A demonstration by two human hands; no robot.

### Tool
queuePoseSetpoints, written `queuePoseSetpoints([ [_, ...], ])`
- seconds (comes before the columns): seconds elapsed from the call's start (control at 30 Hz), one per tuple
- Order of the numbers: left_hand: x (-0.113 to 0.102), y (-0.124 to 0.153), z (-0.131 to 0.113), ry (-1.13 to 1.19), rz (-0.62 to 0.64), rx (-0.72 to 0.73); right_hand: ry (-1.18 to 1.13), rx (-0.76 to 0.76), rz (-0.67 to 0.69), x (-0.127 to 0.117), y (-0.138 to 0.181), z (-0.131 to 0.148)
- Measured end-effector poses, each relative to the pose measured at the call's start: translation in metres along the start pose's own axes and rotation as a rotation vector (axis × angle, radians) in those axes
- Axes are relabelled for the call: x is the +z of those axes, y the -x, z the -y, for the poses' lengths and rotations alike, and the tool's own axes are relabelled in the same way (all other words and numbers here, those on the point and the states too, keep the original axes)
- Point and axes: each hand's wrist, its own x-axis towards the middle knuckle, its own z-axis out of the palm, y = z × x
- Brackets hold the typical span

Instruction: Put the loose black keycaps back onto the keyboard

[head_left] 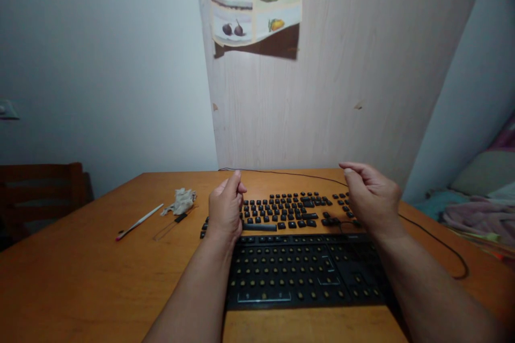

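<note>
Left hand (226,203) curled at the left of loose black keycaps (274,218), right hand (374,195) curled well apart at their right (whether either grips anything, I cannot tell), uncapped black keyboard (287,270) just nearer on a wooden table (88,273).

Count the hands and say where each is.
2. The left hand is toward the left side of the loose black keys; the right hand is toward their right side. Both appear beyond the stripped keyboard base. No other hand shows.
</note>
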Motion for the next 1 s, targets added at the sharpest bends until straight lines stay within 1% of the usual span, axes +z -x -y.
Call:
queuePoseSetpoints([
  [0.13, -0.003, -0.003, 0.000, 0.018, -0.067, -0.018, -0.015, 0.033, -0.004, 0.001, 0.000, -0.003],
  [0.23, -0.005, -0.004, 0.001, 0.043, -0.094, -0.008, -0.035, 0.057, -0.018, 0.000, -0.001, 0.000],
  [0.43, -0.006, -0.005, 0.001, 0.070, -0.148, 0.033, -0.090, 0.073, -0.091, -0.005, -0.006, 0.007],
  [0.67, -0.007, -0.008, -0.003, 0.118, -0.195, 0.070, -0.351, 0.153, -0.224, -0.013, -0.020, 0.001],
  [0.73, -0.009, -0.011, -0.005, 0.129, -0.203, 0.074, -0.388, 0.158, -0.232, -0.016, -0.024, 0.003],
  [0.83, -0.013, -0.015, -0.008, 0.164, -0.221, 0.038, -0.350, 0.173, -0.165, -0.020, -0.028, 0.006],
  [0.9, -0.015, -0.016, -0.010, 0.190, -0.230, 0.011, -0.290, 0.186, -0.053, -0.020, -0.029, 0.006],
  [1.0, -0.017, -0.019, -0.010, 0.221, -0.247, -0.028, -0.199, 0.202, 0.157, -0.015, -0.030, 0.002],
])
